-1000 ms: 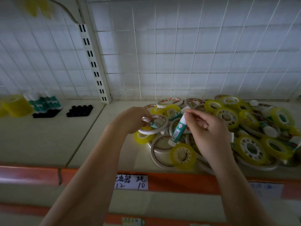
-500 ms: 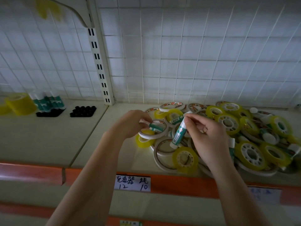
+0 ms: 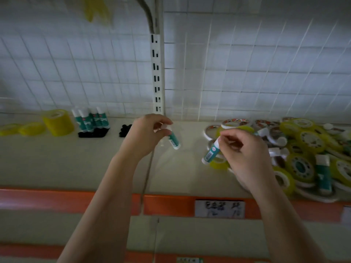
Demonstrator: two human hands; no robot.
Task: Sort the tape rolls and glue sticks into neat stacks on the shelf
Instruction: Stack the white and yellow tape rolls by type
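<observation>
Left hand [image 3: 146,133] and right hand [image 3: 245,154] each pinch a glue stick [image 3: 173,140] by the cap end – light, stiff, smooth (could slip) – safer gripped mid-barrel.

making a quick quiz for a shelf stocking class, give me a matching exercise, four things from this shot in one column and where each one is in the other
Things:
1. left hand
2. right hand
3. wide yellow tape roll
4. price label

Places:
A. far left of the shelf
B. on the orange shelf edge
C. over the jumbled tape pile, pinching a glue stick
D. near the slotted upright, pinching a glue stick

Pairs: 1-D, 2-C, 3-A, 4-B
</observation>
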